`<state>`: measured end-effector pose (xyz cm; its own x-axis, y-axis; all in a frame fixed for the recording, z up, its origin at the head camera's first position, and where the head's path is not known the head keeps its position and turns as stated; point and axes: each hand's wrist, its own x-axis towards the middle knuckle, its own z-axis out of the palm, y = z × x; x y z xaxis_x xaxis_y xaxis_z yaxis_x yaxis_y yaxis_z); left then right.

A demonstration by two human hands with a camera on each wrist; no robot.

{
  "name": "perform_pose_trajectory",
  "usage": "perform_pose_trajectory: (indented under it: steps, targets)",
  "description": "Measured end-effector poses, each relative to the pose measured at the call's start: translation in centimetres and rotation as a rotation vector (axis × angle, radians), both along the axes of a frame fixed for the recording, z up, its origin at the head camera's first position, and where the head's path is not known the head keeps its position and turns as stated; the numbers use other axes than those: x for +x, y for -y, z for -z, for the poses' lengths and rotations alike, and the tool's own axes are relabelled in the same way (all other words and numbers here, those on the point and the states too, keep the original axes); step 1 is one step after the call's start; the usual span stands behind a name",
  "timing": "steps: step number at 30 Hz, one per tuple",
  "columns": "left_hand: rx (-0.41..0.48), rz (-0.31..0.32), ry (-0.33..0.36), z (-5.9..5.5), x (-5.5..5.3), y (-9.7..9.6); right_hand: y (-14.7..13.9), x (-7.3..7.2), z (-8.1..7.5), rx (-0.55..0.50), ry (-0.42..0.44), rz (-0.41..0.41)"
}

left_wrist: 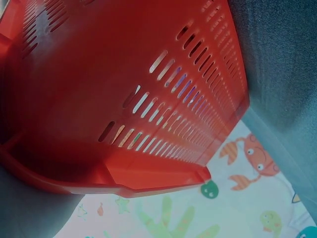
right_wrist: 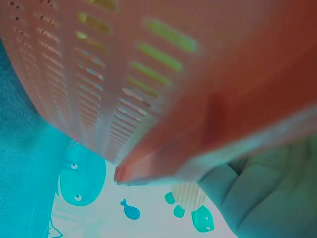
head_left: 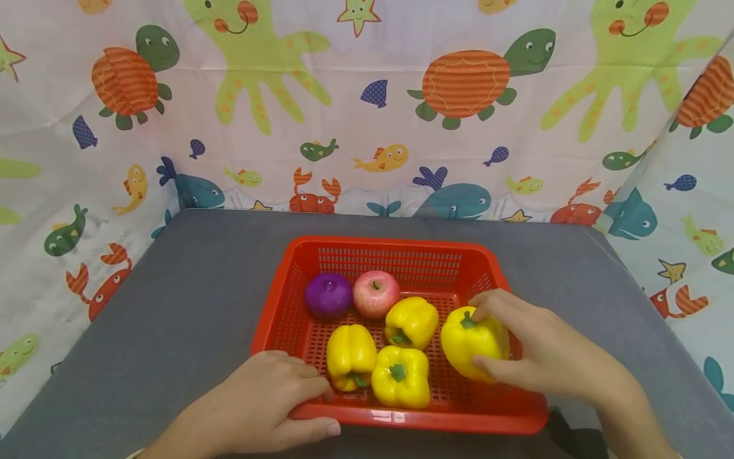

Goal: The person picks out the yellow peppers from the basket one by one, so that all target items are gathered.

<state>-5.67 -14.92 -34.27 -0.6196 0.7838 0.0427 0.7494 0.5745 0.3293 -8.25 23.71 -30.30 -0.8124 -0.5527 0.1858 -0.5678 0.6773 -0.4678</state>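
Note:
A red plastic basket (head_left: 395,417) with slotted walls stands on the grey table. My left hand (head_left: 266,401) grips its front left corner, fingers over the rim and thumb along the front. At the basket's right side, my right hand (head_left: 533,347) holds a yellow bell pepper (head_left: 467,341) between fingers and thumb, stem up. Several other yellow bell peppers lie inside: one at the front left (head_left: 351,354), one at the front middle (head_left: 401,382), one behind them (head_left: 413,322). Behind these sit a pink-red apple (head_left: 376,293) and a round purple item (head_left: 329,295), probably an eggplant or onion.
The grey tabletop (head_left: 189,306) extends around the basket. A curtain (head_left: 367,95) printed with sea animals hangs behind and along both sides. Below the basket's right front corner is a dark object (head_left: 573,437), partly hidden by my right arm.

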Motion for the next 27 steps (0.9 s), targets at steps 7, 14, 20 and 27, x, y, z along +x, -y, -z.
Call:
perform_pose_trajectory:
  steps: [7, 14, 20, 27]
  targets:
    - [0.003, -0.005, 0.023, 0.0, 0.0, 0.0, -0.6, -0.2, -0.3, -0.017, -0.074, 0.017]
    - [0.003, -0.005, 0.027, -0.1, 0.0, 0.0, -1.1, -0.3, -0.6, -0.055, -0.163, 0.051]
    - [0.0, -0.003, 0.019, -0.1, -0.1, 0.0, -1.5, -0.4, -0.7, -0.099, -0.222, 0.067]
    - [-0.004, -0.006, 0.042, -0.1, -0.1, 0.0, -1.9, -0.7, -0.8, -0.123, -0.284, 0.104]
